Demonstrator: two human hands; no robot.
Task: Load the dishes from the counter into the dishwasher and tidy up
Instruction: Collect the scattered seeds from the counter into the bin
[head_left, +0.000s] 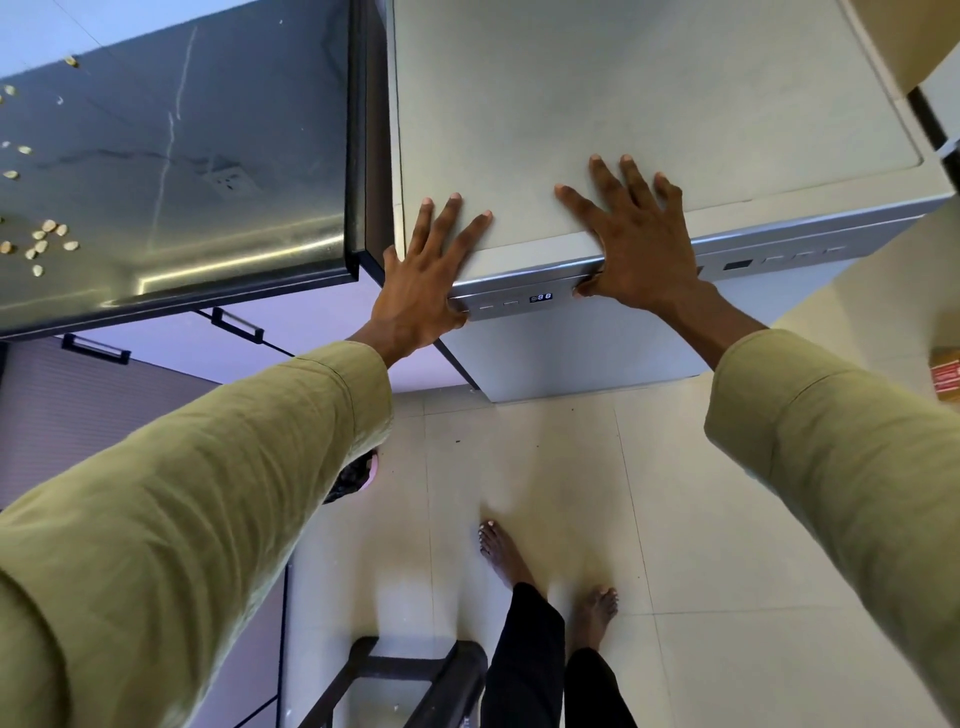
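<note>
A grey dishwasher (623, 93) stands in front of me with its door up and shut; a small lit display (540, 298) shows on the door's top edge. My left hand (426, 280) lies flat over the front left corner of its top, fingers spread, thumb wrapped under the control strip. My right hand (639, 244) rests flat on the top further right, fingers spread, thumb at the control strip. Neither hand holds an object. No dishes are in view.
A dark glossy counter (182, 171) lies to the left, with several pale food scraps (44, 241) scattered near its left edge. Cabinet handles (236, 325) show below it. My bare feet (550, 577) stand on beige floor tiles; a black frame (415, 670) sits at the bottom.
</note>
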